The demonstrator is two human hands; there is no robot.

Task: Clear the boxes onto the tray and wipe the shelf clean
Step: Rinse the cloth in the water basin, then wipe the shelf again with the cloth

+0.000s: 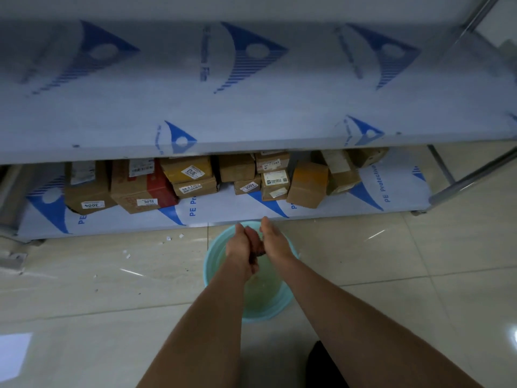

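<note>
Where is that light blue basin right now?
In the head view, the light blue basin sits on the tiled floor just right of centre, in front of the lower shelf, directly beneath both hands.

Pale green basin [215, 264] of water, tiled floor [419, 261], scattered paper scraps [168, 238]

The shelf [251, 113] wears pale grey film patterned with blue striped triangles. The boxes [195, 180] are brown and yellow-tan, one red-sided, with white labels. The basin [215, 264] is light turquoise; the floor [112, 289] is glossy cream tile.
</note>
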